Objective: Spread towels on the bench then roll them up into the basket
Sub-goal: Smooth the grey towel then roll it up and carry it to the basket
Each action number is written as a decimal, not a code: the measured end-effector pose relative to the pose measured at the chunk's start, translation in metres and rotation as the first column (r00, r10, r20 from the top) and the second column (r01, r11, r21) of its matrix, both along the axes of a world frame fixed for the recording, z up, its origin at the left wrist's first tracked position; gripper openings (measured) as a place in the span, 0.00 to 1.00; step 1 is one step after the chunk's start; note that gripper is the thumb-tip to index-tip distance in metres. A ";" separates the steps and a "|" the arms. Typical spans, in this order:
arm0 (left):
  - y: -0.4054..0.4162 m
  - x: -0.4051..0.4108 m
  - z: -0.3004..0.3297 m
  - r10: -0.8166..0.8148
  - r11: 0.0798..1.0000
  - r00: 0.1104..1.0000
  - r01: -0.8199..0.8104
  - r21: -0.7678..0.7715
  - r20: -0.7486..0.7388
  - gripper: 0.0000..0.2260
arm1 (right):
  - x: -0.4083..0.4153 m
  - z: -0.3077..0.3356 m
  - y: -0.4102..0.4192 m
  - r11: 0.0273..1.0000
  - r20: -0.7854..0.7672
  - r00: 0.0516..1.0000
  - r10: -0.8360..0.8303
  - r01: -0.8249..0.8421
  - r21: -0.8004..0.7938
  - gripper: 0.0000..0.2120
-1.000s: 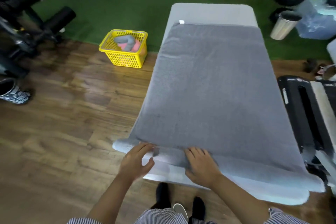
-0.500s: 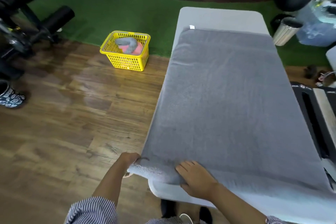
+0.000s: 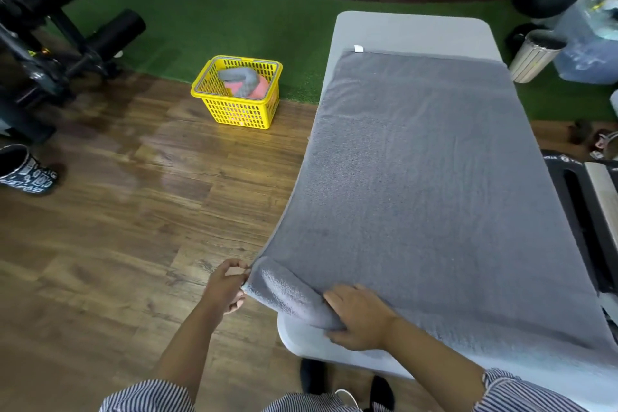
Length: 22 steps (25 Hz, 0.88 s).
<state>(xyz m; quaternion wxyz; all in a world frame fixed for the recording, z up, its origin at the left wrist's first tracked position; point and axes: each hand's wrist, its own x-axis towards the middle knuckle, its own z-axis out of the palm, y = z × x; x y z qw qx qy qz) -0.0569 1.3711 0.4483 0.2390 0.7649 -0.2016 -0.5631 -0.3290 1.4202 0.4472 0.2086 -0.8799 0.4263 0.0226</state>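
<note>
A large grey terry towel (image 3: 418, 177) lies spread along the pale padded bench (image 3: 411, 30). Its near edge is rolled; the left hand (image 3: 224, 288) pinches the roll's end, and the right hand (image 3: 359, 318) grips the roll.

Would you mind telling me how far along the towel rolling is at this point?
Done: two rolled towels, grey and pink, already sit in the yellow basket, and the grey towel lies spread on the bench. In hand: the left hand pinches the near corner while the right hand grips the starting roll. Left: rolling its full length and placing it in the basket.
</note>
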 end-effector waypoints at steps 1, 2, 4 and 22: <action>0.000 0.001 0.000 0.001 1.000 1.000 -0.001 -0.002 0.008 0.07 | 0.007 0.002 -0.002 0.999 0.030 0.999 -0.030 0.028 0.045 0.27; 0.000 0.001 0.001 0.001 1.000 1.000 -0.001 -0.002 0.022 0.07 | 0.015 0.004 -0.003 0.994 0.051 0.997 -0.066 0.061 0.096 0.27; 0.001 0.005 -0.002 -0.008 1.000 0.998 0.009 -0.017 0.058 0.07 | 0.030 0.010 -0.005 0.976 0.092 0.989 -0.116 0.097 0.194 0.21; 0.024 0.003 0.001 -0.326 0.945 0.940 0.321 -0.062 -0.104 0.30 | 0.034 0.006 -0.007 0.954 0.100 0.993 -0.057 0.025 0.298 0.18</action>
